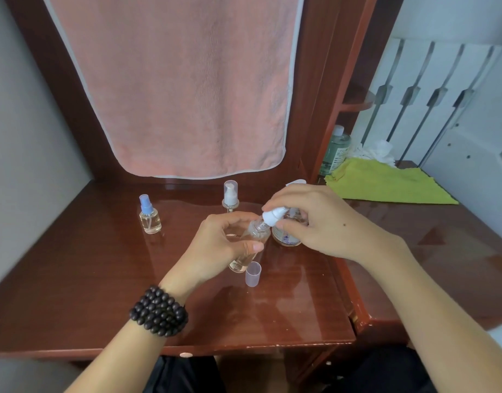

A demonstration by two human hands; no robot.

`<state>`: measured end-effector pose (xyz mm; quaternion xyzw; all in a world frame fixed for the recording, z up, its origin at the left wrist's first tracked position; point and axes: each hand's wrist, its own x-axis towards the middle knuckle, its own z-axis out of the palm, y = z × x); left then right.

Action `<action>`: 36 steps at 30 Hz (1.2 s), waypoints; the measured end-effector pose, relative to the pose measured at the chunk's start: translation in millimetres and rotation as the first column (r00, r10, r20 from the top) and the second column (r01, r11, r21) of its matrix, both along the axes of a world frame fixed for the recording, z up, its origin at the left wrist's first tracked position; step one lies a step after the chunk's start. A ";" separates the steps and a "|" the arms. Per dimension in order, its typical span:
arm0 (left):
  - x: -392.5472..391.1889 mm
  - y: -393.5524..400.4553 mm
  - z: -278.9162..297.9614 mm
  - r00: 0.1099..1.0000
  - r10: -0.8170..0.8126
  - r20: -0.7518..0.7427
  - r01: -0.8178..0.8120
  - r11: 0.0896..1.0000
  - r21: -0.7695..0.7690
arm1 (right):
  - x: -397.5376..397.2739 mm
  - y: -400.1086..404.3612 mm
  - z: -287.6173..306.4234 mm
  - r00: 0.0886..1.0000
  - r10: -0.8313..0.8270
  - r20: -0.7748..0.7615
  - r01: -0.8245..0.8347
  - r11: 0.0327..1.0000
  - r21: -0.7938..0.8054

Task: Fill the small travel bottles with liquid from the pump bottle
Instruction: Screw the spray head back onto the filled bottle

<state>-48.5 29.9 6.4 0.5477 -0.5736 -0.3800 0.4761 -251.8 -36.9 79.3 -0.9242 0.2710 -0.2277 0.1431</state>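
Clear little travel bottle [251, 242] was tilted above the desk [102, 279], left hand [215, 248] wrapped around it, right hand [309, 219] pinching its white spray top [272, 216]. Pump bottle [286, 236] sat right behind.

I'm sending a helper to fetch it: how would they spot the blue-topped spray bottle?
Start at the pink towel hanging behind the brown desk. Below its lower left corner, a small clear bottle stands alone on the desk. It is the only one with a blue spray top; the other tops are white.
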 end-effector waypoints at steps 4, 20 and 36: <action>-0.7 -0.3 2.3 1.000 0.016 0.022 -0.016 1.000 -0.025 | 4.7 -3.9 4.2 0.998 0.013 -0.056 -0.012 1.000 0.017; -7.2 1.5 5.2 0.999 0.005 0.032 -0.005 1.000 -0.011 | 12.1 -1.8 4.0 0.958 -0.165 -0.233 0.194 0.975 0.109; -2.8 1.2 4.9 0.993 -0.037 0.116 0.038 0.999 -0.008 | 6.6 -2.7 -0.8 0.955 -0.117 -0.274 0.182 0.958 0.224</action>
